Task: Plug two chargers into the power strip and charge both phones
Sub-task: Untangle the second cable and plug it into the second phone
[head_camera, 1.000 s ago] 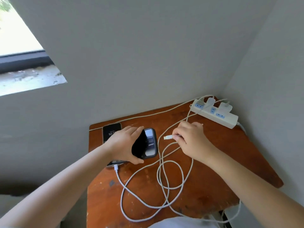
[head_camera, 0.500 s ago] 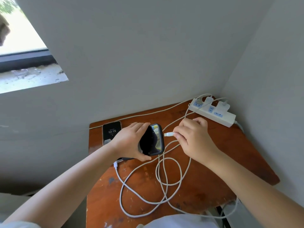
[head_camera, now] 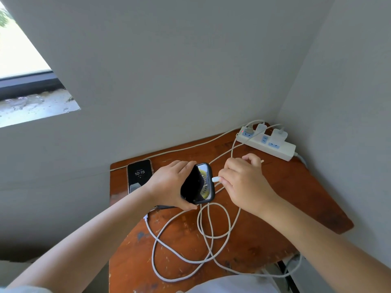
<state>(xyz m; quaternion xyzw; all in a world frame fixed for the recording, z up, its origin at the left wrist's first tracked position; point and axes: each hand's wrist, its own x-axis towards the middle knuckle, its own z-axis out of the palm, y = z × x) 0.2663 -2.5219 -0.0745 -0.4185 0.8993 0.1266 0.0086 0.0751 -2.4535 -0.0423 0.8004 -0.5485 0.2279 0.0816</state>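
wooden table [head_camera: 285,199] fills the corner, scuffed top. power strip [head_camera: 275,148] at 1 o'clock on it against the wall, two white chargers [head_camera: 279,133] already seated, so plug-in step looks done. white cables [head_camera: 190,240] coil loose at 6 o'clock, soft and floppy, likely to snag or drag, so handle by the stiff plug end, not the cord. lit phone [head_camera: 138,175] lies flat at 9 o'clock showing 10:15, a cable runs toward its near end, hidden by the arm. left hand [head_camera: 171,185] grips the cased phone [head_camera: 197,183] at centre, tilted up on edge, fingers wrapped over the top, thumb under. rigid, glass front, case probably gives grip, hold by the sides and keep the port end clear. right hand [head_camera: 243,182] at 3 o'clock pinches the cable plug [head_camera: 215,179], fingers curled; tip touching the phone's end. small port, needs straight entry, angled push could bend it. cannot tell if seated.
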